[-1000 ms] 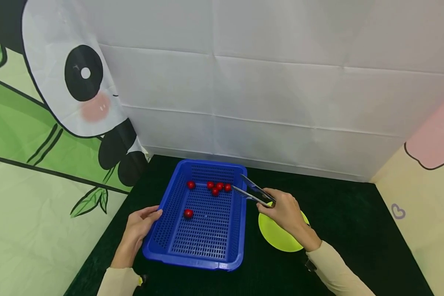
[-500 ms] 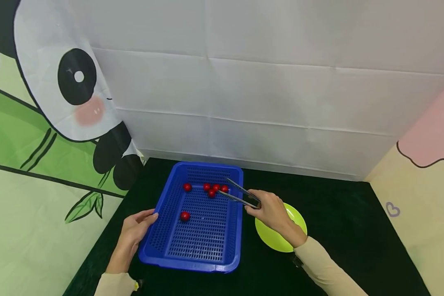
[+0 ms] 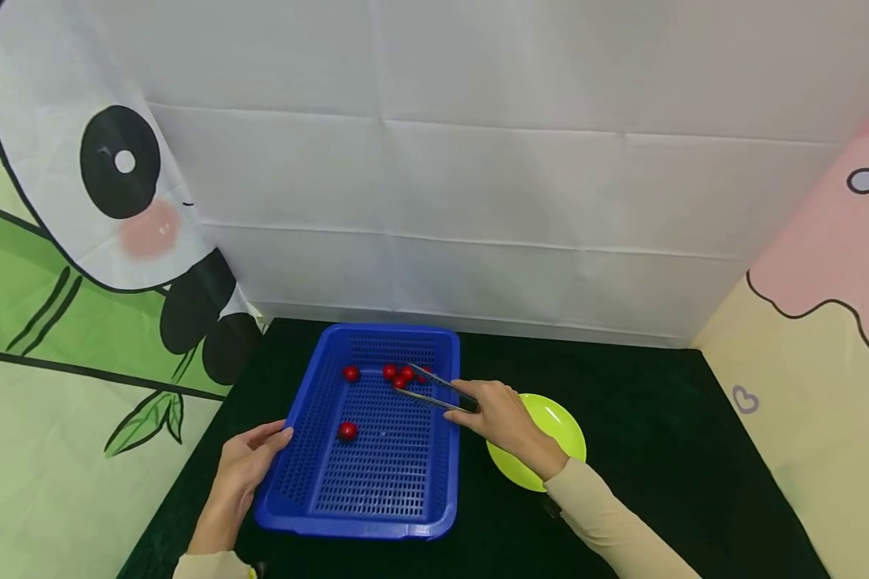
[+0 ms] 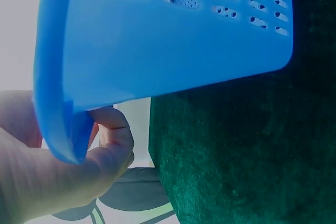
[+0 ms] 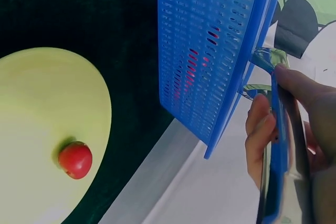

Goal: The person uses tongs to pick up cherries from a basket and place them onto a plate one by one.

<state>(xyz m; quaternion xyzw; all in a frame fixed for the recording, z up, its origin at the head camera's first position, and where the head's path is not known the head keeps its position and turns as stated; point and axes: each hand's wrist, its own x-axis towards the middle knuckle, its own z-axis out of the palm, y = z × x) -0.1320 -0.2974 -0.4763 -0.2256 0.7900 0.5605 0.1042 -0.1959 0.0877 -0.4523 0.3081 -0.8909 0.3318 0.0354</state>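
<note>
A blue perforated basket (image 3: 369,527) lies on the dark green cloth. My left hand (image 3: 240,466) pinches its left rim, thumb on the near side in the left wrist view. My right hand (image 3: 505,420) holds metal tongs (image 3: 434,401), whose spread arms reach across the basket's right rim. Their tips are at a cluster of several small red tomatoes (image 3: 400,383), partly covering some of them. Apart from these, one tomato (image 3: 351,373) lies to the left and another tomato (image 3: 348,432) nearer me. The right wrist view shows a tomato (image 5: 76,160) on the yellow-green plate (image 5: 47,87).
The plate stands right of the basket, partly beneath my right forearm. Behind the cloth-covered table (image 3: 644,450) rises a white sheet wall (image 3: 478,185). Printed panels flank it, with a panda (image 3: 130,161) on the left and a pink figure (image 3: 833,257) on the right.
My right hand has carried the tongs leftward over the basket, bringing their tips from its right rim to the tomato cluster. The left hand keeps its hold, while the head view has shifted.
</note>
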